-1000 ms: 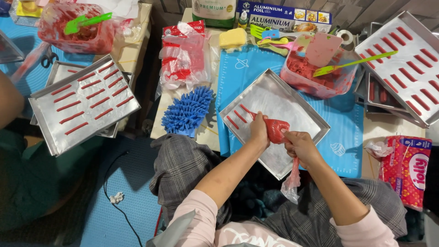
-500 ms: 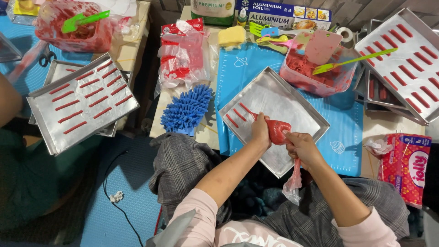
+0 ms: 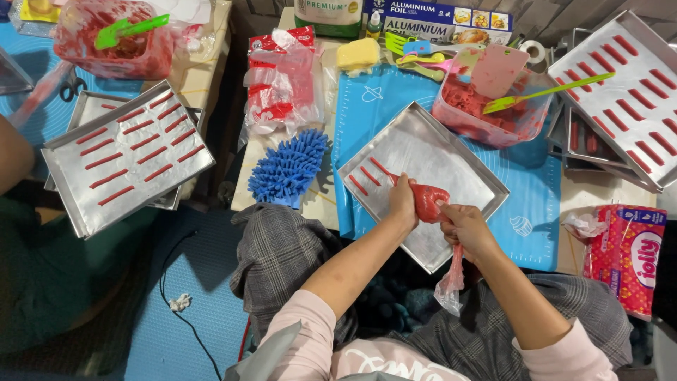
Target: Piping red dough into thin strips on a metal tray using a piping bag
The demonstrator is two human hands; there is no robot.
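My piping bag (image 3: pixel 429 202) has slid a little further along the tray (image 3: pixel 451 159). The red strip (image 3: pixel 381 169) under its tip has grown longer.

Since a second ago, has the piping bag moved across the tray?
Yes, slightly: the red piping bag has edged toward the near-right of the foil-lined tray, away from its far-left corner.

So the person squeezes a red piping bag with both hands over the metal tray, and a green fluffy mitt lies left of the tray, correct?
Nearly. The head view shows the mitt is blue, not green. The rest holds.
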